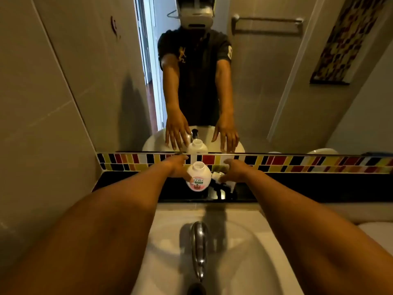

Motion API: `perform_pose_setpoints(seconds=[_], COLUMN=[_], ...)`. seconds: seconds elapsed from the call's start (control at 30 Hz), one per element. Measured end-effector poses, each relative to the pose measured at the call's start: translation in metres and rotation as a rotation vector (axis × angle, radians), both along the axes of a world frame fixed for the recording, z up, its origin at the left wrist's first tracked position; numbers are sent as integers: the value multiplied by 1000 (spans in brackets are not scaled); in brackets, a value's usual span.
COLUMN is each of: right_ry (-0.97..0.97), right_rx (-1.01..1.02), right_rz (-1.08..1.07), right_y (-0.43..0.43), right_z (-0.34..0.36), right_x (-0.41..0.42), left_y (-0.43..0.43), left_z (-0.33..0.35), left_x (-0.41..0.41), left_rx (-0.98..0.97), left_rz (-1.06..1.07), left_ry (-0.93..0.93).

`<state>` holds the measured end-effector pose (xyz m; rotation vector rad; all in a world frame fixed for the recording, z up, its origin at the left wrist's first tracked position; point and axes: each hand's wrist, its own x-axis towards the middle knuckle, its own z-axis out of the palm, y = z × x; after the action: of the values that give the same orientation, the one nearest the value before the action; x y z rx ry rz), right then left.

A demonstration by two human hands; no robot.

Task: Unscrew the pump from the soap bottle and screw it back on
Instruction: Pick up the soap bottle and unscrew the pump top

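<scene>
Soap bottle (198, 176), round white plastic, uncapped: left grip (177, 169) steadies it, right grip (232, 173) holds pump (218, 176).

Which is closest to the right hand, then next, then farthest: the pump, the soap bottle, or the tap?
From the right hand:
1. Pump, lying on the black ledge right at its fingertips.
2. Soap bottle, open-topped, just to the left, by the left hand.
3. Tap, farthest, down over the white sink.

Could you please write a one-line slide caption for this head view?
Left hand steadies the open soap bottle on the dark ledge while the right hand touches the removed pump beside it.
</scene>
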<state>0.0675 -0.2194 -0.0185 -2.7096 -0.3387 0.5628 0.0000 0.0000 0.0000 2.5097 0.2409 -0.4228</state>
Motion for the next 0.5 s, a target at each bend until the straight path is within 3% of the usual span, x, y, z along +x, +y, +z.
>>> perform_pose_setpoints(seconds=[0.23, 0.5], right_ry=[-140, -206], right_rx=[-12, 190], right_rz=[-32, -196], right_y=[1, 4], right_z=[-53, -81], right_x=[-4, -3], left_y=[-8, -15], left_z=[-38, -66], left_x=[4, 15], left_rx=[-255, -467], left_rz=[118, 206], left_ry=[-28, -83])
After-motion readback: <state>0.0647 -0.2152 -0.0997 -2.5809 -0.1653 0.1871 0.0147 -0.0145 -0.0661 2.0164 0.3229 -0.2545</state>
